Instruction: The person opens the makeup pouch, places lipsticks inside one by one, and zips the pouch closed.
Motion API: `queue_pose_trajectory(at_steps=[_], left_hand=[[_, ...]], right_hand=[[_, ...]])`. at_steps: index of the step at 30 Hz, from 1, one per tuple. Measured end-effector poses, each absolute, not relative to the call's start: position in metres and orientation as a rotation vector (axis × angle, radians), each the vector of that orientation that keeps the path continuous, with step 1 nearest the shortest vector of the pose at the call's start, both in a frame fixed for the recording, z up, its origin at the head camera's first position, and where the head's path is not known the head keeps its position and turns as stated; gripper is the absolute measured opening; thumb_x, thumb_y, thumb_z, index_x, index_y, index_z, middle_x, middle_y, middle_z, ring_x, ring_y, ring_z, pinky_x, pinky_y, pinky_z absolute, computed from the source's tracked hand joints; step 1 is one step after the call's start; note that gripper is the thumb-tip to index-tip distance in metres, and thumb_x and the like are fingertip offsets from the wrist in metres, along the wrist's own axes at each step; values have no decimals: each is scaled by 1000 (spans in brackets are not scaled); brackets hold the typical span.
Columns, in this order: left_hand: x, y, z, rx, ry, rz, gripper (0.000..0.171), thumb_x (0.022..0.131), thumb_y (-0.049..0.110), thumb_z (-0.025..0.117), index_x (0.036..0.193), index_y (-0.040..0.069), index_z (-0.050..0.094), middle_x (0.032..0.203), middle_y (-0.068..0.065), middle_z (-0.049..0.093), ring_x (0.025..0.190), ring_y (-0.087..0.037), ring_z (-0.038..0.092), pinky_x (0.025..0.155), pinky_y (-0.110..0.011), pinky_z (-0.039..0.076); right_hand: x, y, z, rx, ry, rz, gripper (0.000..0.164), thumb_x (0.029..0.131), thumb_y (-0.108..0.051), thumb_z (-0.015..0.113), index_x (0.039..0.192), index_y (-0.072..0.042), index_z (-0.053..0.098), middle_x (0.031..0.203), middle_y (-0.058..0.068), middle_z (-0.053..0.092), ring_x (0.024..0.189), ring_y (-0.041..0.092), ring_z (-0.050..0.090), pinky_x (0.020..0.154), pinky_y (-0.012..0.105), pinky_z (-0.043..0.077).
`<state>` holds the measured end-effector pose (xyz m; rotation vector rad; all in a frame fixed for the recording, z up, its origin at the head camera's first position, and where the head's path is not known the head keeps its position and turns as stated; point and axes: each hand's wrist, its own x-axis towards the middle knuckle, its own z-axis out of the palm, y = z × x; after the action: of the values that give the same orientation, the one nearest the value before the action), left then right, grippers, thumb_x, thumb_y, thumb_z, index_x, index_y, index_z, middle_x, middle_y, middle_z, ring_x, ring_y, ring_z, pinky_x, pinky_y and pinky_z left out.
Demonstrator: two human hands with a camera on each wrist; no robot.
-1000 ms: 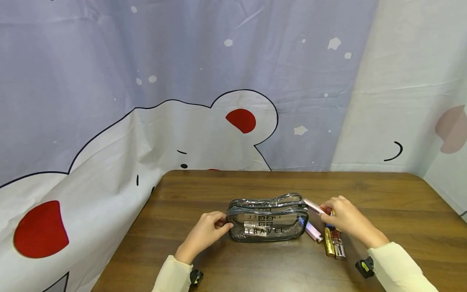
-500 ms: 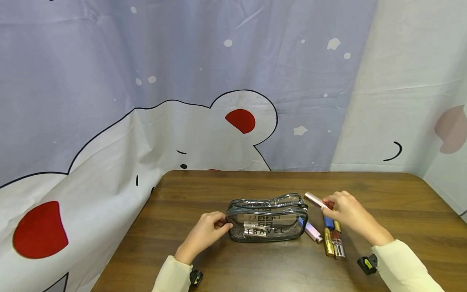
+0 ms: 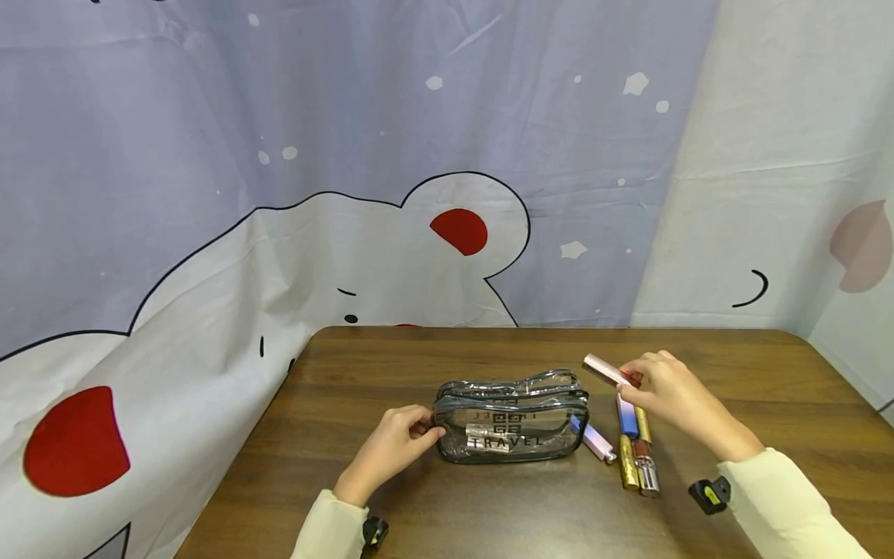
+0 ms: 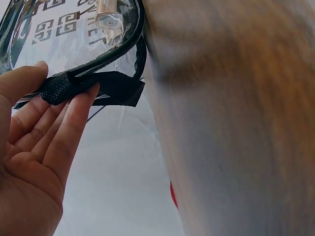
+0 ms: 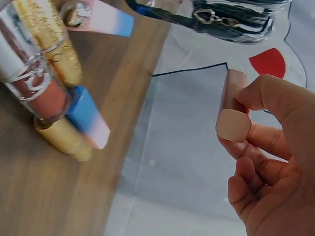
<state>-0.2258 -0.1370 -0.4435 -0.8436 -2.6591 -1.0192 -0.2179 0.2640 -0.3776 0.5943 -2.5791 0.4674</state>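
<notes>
A clear pouch (image 3: 520, 432) with dark piping and the word TRAVEL stands on the table, a silvery tube (image 3: 489, 444) showing inside it. At its left end my left hand (image 3: 391, 450) pinches the black fabric tab (image 4: 118, 88) between thumb and fingers. My right hand (image 3: 667, 397) pinches a slim pink lipstick tube (image 3: 604, 369) above the table, right of the pouch; its blunt beige end (image 5: 233, 125) faces the right wrist camera. Below that hand lie a blue-and-pink tube (image 3: 626, 417), two gold tubes (image 3: 629, 464) and a reddish lip gloss with silvery cap (image 3: 648, 472).
Another pink-and-blue tube (image 3: 597, 444) lies at the pouch's right end, overlapped by it in the head view. The brown wooden table (image 3: 454, 520) ends at the back against a printed cloth (image 3: 335, 256).
My right hand has risen and moved slightly right and back with the lipstick tube, leaving the blue-and-pink tube beneath in fuller view. The left hand and pouch stay put.
</notes>
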Motion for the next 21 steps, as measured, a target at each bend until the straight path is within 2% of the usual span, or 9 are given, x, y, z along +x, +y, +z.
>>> queue_pose_trajectory(at_steps=[15,21], left_hand=[[-225,-137,-442,-847,-2656,-1018,11,84,25,65,84,14,64,79,8,58,68,0,54,60,-17,47],[-226,-137,-442,-850,-2651,-1010,11,83,24,65,84,13,64,79,8,58,68,0,54,60,-17,47]], right_hand=[[-214,243,-356,676,-2552,544,15,72,-11,68,87,-6,68,75,-7,56,75,15,48,62,28,37],[-214,234,-351,737,-2551,555,14,75,-12,68,89,-8,68,76,-9,56,75,11,45,62,26,36]])
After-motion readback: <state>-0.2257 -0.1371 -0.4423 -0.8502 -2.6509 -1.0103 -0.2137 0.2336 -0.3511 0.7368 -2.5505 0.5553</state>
